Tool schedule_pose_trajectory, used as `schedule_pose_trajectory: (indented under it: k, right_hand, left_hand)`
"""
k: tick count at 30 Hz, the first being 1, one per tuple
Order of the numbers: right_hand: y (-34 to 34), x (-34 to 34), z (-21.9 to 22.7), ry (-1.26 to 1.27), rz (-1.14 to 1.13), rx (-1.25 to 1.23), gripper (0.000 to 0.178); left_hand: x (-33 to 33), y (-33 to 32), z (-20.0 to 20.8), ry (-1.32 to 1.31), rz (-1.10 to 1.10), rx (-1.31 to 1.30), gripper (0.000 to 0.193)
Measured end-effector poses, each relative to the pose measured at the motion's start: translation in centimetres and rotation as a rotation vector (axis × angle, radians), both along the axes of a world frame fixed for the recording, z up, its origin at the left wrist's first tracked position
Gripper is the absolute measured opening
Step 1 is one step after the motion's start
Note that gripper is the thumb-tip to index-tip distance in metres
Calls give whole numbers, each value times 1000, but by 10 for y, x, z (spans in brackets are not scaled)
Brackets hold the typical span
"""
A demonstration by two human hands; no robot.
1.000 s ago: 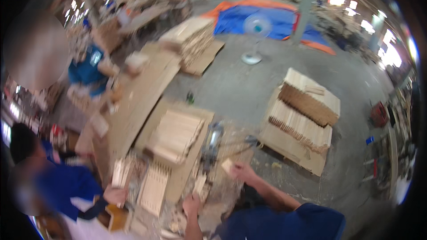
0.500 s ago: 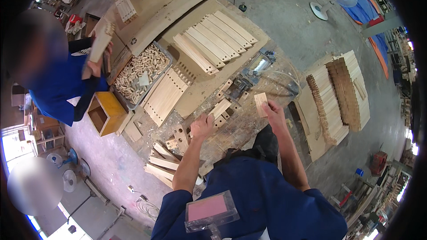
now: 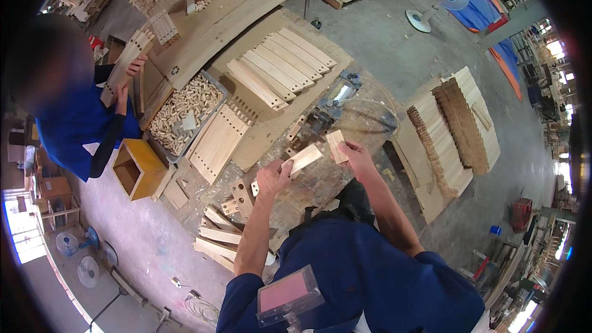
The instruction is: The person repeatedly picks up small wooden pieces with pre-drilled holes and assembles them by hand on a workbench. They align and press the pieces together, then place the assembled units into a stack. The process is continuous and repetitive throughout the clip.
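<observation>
My left hand (image 3: 272, 179) is closed around a pale wooden slat (image 3: 304, 159), with a dark hole near its lower left end. My right hand (image 3: 357, 158) pinches a short, flat wooden block (image 3: 336, 146), whose edge is close to the slat's upper end. Just beyond both pieces, a metal clamping fixture with an air cylinder (image 3: 340, 91) is mounted on the worn workbench (image 3: 336, 179). Drilled wooden blocks (image 3: 241, 192) lie beside my left hand.
A grey bin of wooden dowels (image 3: 225, 89) stands left of drilled boards (image 3: 217, 142). More boards (image 3: 280, 61) lie on cardboard beyond. Stacked slats (image 3: 441, 135) are at right, offcuts (image 3: 219, 234) at lower left. A co-worker (image 3: 80, 129) holds a board beside a yellow box (image 3: 137, 169).
My left hand has lifted the slat away from the fixture and drawn it nearer the block in my right hand. The co-worker now has both hands on their board. The view has shifted slightly.
</observation>
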State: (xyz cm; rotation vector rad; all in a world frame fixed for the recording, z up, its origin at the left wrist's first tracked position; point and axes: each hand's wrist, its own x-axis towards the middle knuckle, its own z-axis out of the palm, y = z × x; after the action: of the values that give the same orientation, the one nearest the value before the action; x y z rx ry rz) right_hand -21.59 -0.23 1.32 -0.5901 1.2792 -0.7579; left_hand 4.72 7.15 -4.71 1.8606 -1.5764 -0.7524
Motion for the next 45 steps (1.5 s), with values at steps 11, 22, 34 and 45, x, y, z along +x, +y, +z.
schedule_pose_trajectory:
  k: [11,22,34,45]
  right_hand:
    - [-1,-19,11,-48,53,-75,29]
    - [-41,-22,10,67,270,-178,25]
    - [-116,-61,0,29,247,-44,32]
    - [-137,-48,10,-2,250,-63,30]
  left_hand:
    - [-15,-26,45,-93,-220,-56,48]
    - [-25,-35,44,-43,-124,-32,48]
    - [-63,-104,51,9,-129,31,42]
    - [-51,-122,45,13,-136,-35,41]
